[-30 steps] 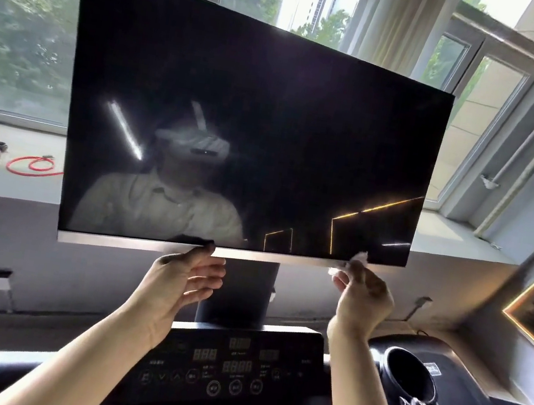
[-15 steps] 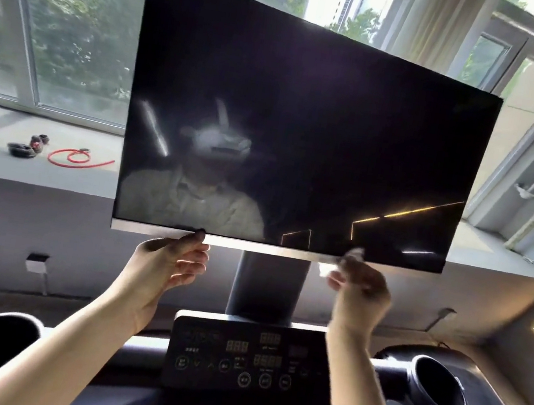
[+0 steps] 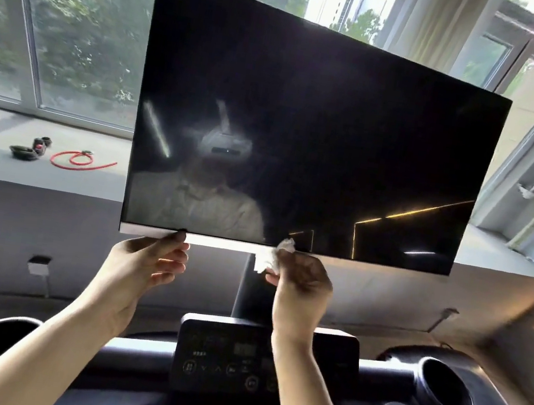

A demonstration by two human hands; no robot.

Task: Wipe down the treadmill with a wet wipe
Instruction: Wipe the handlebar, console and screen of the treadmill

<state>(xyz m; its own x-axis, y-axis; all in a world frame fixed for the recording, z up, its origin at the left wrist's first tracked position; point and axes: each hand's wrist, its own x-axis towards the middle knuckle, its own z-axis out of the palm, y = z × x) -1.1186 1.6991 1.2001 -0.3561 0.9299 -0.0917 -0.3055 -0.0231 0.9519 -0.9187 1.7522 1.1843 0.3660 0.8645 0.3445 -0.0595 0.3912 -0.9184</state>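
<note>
At the lower edge of the treadmill screen [image 3: 304,131], wet wipe [image 3: 273,255] pinched in right hand [image 3: 302,294], silver strip running leftward toward bracing, loosely curled left hand [image 3: 141,267].

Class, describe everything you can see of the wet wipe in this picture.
The wet wipe is a small, white, crumpled sheet, thin and soft-looking. The right hand pinches it against the silver bottom edge of the screen, near the middle; one bunched corner laps onto the black glass, and the rest hangs below the edge.
</note>
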